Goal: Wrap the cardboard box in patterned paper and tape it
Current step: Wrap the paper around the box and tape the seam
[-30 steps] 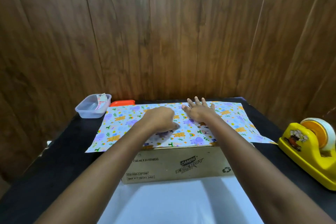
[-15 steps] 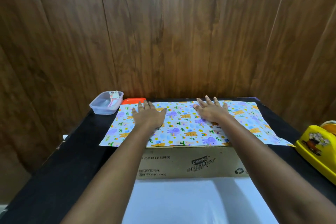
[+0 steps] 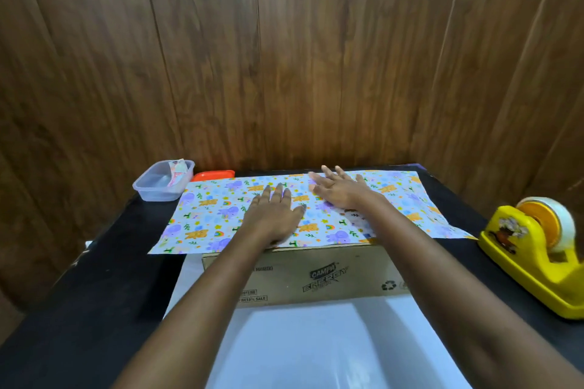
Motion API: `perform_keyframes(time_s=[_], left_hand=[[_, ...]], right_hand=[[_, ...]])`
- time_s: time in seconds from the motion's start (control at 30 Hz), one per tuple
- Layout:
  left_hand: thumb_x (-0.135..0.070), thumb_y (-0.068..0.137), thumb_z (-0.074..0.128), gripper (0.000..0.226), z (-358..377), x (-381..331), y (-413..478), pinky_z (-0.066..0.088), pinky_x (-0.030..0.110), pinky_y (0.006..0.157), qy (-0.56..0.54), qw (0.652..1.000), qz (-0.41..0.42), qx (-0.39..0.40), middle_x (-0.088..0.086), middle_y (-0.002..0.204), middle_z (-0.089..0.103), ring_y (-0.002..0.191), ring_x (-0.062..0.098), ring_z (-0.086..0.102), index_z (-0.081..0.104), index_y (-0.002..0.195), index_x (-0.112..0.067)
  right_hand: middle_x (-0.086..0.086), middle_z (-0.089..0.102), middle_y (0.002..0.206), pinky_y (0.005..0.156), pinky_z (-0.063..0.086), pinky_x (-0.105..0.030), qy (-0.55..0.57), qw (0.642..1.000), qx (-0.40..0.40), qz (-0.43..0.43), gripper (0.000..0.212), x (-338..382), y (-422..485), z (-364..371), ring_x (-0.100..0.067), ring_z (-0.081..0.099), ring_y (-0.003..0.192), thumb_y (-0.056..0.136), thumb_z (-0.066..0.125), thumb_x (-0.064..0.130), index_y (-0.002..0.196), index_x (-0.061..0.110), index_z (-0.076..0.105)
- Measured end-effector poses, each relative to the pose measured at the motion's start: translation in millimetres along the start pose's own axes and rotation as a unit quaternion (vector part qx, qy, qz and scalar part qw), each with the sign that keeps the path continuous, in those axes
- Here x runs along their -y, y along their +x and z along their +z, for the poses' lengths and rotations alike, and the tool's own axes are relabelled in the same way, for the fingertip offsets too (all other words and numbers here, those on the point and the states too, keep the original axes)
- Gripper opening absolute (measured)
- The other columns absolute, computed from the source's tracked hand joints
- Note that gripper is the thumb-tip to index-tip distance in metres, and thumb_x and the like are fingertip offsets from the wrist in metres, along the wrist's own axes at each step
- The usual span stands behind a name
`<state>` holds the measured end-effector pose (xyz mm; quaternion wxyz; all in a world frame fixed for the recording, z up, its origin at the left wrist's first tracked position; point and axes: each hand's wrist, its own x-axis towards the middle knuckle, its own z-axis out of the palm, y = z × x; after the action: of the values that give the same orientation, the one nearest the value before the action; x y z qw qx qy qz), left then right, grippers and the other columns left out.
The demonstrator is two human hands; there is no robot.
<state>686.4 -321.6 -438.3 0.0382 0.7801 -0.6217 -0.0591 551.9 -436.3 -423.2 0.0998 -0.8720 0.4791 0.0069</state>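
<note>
A brown cardboard box (image 3: 331, 275) stands in the middle of the black table, its printed front side facing me. Patterned paper (image 3: 208, 215) with cartoon animals lies flat across the box top and overhangs both sides. The paper's white underside (image 3: 316, 344) runs from under the box towards me. My left hand (image 3: 275, 215) lies flat on the paper, fingers straight, near the box's front edge. My right hand (image 3: 338, 191) presses flat on the paper farther back, fingers spread.
A yellow tape dispenser (image 3: 537, 256) with a tape roll stands at the right. A clear plastic tub (image 3: 162, 181) and an orange lid (image 3: 214, 175) sit at the back left. A wood-panelled wall (image 3: 284, 57) rises right behind the black table (image 3: 79, 309).
My left hand opened from a loose fist, slid left, then came back towards the middle and nearer the front edge. My right hand stayed flat near the back.
</note>
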Motion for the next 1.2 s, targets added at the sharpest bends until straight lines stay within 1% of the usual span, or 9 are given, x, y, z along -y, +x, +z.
perform_keyframes(time_s=[0.13, 0.23, 0.4, 0.47, 0.6, 0.67, 0.77, 1.03, 1.2], left_hand=[[-0.050, 0.099, 0.013, 0.064, 0.4, -3.3, -2.9, -0.002, 0.039, 0.117, -0.005, 1.000, -0.014, 0.001, 0.001, 0.158, -0.012, 0.145, 0.022, -0.012, 0.000, 0.151, -0.013], [-0.048, 0.100, 0.012, 0.063, 0.2, -5.2, -4.2, -0.001, 0.041, 0.117, 0.000, 1.000, -0.023, 0.003, 0.001, 0.158, -0.012, 0.145, 0.023, -0.012, 0.000, 0.151, -0.014], [-0.044, 0.101, 0.013, 0.060, -3.3, -9.2, -9.3, 0.000, 0.044, 0.117, 0.012, 0.999, -0.030, -0.002, 0.003, 0.158, -0.010, 0.145, 0.027, -0.010, 0.002, 0.151, -0.012], [-0.045, 0.101, 0.016, 0.061, -6.6, -9.3, -21.7, 0.000, 0.043, 0.117, 0.010, 1.000, 0.008, 0.008, 0.005, 0.158, -0.008, 0.145, 0.027, -0.008, 0.005, 0.151, -0.012], [-0.065, 0.091, 0.023, 0.077, -4.3, -6.5, -64.9, 0.000, 0.045, 0.117, 0.008, 0.996, 0.082, 0.040, 0.001, 0.158, -0.008, 0.145, 0.024, -0.008, 0.004, 0.151, -0.021], [-0.071, 0.085, 0.029, 0.086, 1.1, -3.2, -80.5, 0.002, 0.044, 0.118, 0.065, 0.994, 0.090, 0.009, 0.000, 0.158, -0.007, 0.146, 0.023, -0.006, 0.002, 0.151, -0.023], [-0.068, 0.086, 0.035, 0.086, 7.9, -4.5, -86.4, 0.007, 0.043, 0.118, 0.123, 0.987, 0.091, -0.054, 0.003, 0.159, 0.000, 0.146, 0.024, 0.001, 0.004, 0.151, -0.021], [-0.062, 0.090, 0.037, 0.079, 11.9, -9.2, -88.5, 0.008, 0.048, 0.117, 0.117, 0.988, 0.078, -0.063, 0.001, 0.159, 0.003, 0.146, 0.025, 0.003, 0.007, 0.151, -0.022], [-0.057, 0.092, 0.040, 0.076, 18.0, -11.7, -91.0, 0.011, 0.053, 0.114, 0.131, 0.984, 0.084, -0.089, 0.003, 0.159, 0.004, 0.145, 0.030, 0.006, 0.005, 0.150, -0.024]], right_hand=[[0.002, -0.010, 0.159, 0.115, -0.003, -0.049, 0.022, 0.993, -0.027, 0.116, 0.065, -27.6, -7.7, -4.7, -0.020, -0.010, 0.146, 0.096, 0.018, 0.059, 0.152, 0.029, 0.003], [-0.003, -0.011, 0.159, 0.115, -0.004, -0.050, 0.022, 0.991, -0.020, 0.132, 0.067, -18.7, -20.2, 1.6, -0.023, -0.011, 0.146, 0.097, 0.016, 0.058, 0.152, 0.024, 0.001], [0.007, -0.009, 0.159, 0.114, -0.007, -0.051, 0.005, 1.000, 0.009, 0.001, 0.056, 0.3, -52.5, 15.3, -0.020, -0.012, 0.146, 0.097, 0.017, 0.057, 0.150, 0.039, 0.005], [0.011, -0.006, 0.159, 0.114, -0.007, -0.052, 0.007, 0.999, 0.015, -0.030, 0.054, -4.2, -59.8, 12.7, -0.017, -0.011, 0.146, 0.097, 0.019, 0.057, 0.148, 0.044, 0.008], [0.012, -0.005, 0.158, 0.115, -0.004, -0.054, -0.015, 0.999, 0.023, -0.044, 0.052, -8.1, -62.3, 8.7, -0.019, -0.010, 0.146, 0.097, 0.018, 0.057, 0.147, 0.046, 0.009], [0.015, -0.002, 0.158, 0.115, -0.005, -0.053, 0.003, 0.997, 0.026, -0.068, 0.052, -6.5, -68.8, 6.0, -0.017, -0.009, 0.146, 0.097, 0.022, 0.057, 0.147, 0.046, 0.013], [0.020, 0.006, 0.156, 0.117, -0.005, -0.048, 0.105, 0.987, 0.060, -0.106, 0.052, -10.0, -83.2, -2.3, -0.009, -0.009, 0.146, 0.094, 0.035, 0.059, 0.144, 0.046, 0.027], [0.019, -0.008, 0.157, 0.115, -0.010, -0.050, 0.015, 0.982, 0.109, -0.152, 0.085, -26.4, -102.5, -7.2, -0.010, -0.016, 0.144, 0.080, 0.065, 0.052, 0.143, 0.052, 0.009], [0.014, -0.010, 0.158, 0.114, -0.002, -0.054, -0.066, 0.986, 0.053, -0.140, 0.108, -19.0, -110.4, 5.4, -0.016, -0.012, 0.146, 0.069, 0.078, 0.047, 0.146, 0.048, 0.003]])
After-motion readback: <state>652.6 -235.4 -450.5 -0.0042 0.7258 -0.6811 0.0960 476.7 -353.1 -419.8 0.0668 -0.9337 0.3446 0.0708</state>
